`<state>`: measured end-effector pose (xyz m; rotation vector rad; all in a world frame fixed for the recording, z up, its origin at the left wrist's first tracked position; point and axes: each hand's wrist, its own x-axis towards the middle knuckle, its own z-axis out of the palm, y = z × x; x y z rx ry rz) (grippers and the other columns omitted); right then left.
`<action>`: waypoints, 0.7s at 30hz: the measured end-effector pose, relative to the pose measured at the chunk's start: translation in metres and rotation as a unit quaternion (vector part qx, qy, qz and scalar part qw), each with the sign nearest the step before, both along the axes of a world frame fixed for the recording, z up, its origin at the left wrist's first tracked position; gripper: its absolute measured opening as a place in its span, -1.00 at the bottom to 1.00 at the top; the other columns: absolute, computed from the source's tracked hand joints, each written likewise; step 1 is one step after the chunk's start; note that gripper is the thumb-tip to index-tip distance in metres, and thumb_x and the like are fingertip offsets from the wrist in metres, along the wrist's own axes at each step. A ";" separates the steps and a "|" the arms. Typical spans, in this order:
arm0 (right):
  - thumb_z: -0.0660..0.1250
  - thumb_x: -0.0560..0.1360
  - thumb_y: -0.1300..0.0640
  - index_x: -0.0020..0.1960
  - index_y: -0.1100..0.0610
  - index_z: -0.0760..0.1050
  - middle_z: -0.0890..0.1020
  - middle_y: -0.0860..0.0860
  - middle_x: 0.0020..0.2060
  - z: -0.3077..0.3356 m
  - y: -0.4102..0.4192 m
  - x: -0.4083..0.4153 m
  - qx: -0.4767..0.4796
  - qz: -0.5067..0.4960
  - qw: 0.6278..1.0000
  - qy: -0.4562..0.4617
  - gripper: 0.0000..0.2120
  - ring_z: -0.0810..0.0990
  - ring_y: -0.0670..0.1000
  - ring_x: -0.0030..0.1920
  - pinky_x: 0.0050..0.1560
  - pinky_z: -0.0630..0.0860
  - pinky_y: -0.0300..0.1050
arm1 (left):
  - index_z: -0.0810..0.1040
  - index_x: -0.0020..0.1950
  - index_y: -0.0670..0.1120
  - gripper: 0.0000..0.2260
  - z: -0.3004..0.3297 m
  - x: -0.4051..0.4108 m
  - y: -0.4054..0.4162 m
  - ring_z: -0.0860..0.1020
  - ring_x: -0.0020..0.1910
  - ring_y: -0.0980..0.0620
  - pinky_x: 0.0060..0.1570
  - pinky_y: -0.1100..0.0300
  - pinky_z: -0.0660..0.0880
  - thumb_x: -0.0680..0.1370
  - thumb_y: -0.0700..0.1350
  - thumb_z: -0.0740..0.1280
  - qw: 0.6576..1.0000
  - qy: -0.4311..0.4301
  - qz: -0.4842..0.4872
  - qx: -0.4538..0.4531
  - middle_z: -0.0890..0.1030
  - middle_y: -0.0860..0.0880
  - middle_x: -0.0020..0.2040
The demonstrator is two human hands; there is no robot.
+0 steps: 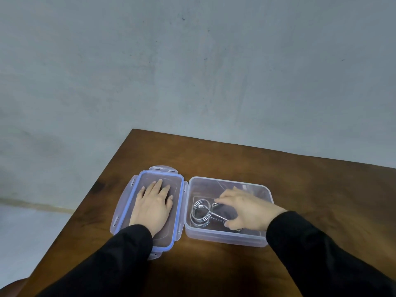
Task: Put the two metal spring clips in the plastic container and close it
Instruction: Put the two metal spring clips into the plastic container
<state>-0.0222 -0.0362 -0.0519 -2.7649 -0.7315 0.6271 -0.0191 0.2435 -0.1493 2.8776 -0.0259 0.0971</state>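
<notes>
A clear plastic container (227, 236) stands open on the brown table. Its lid (125, 202), edged with a blue seal, lies flat just to its left. My left hand (153, 205) rests palm down on the lid, fingers spread. Inside the container lies a coiled metal spring clip (200, 213). My right hand (246, 207) reaches into the container, with finger and thumb pinched on the clip's handle ends. A second clip is largely hidden under that hand; only a bit of metal shows near the fingers.
The wooden table (300, 179) ends at a corner just behind the lid, and its left edge runs diagonally toward me. A grey wall fills the background. Both forearms wear black sleeves.
</notes>
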 end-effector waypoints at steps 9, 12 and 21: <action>0.43 0.54 0.01 0.55 -0.07 0.31 0.40 -0.12 0.44 -0.017 0.007 0.002 0.007 0.014 1.000 -0.015 -0.38 0.33 -0.04 0.42 0.42 0.34 -0.11 | 0.35 0.48 0.04 -0.56 0.000 0.001 0.000 0.25 0.50 -0.02 0.51 -0.03 0.07 0.65 0.11 -0.01 1.000 -0.002 0.002 0.002 0.35 -0.02 0.51; 0.43 0.54 0.02 0.55 -0.08 0.29 0.38 -0.13 0.46 -0.020 0.006 0.002 0.008 0.014 1.000 -0.018 -0.37 0.31 -0.06 0.43 0.42 0.34 -0.13 | 0.35 0.48 0.05 -0.56 -0.001 0.002 0.000 0.26 0.50 -0.02 0.51 -0.03 0.08 0.64 0.12 -0.01 1.000 -0.002 0.001 0.002 0.36 -0.01 0.51; 0.44 0.54 0.02 0.58 -0.11 0.20 0.31 -0.11 0.51 -0.027 0.008 0.002 -0.017 0.018 0.999 -0.020 -0.30 0.22 -0.05 0.50 0.45 0.32 -0.06 | 0.33 0.48 0.06 -0.56 -0.002 0.003 0.001 0.25 0.50 -0.01 0.51 -0.03 0.08 0.64 0.13 -0.01 1.000 0.001 -0.001 0.006 0.34 0.00 0.52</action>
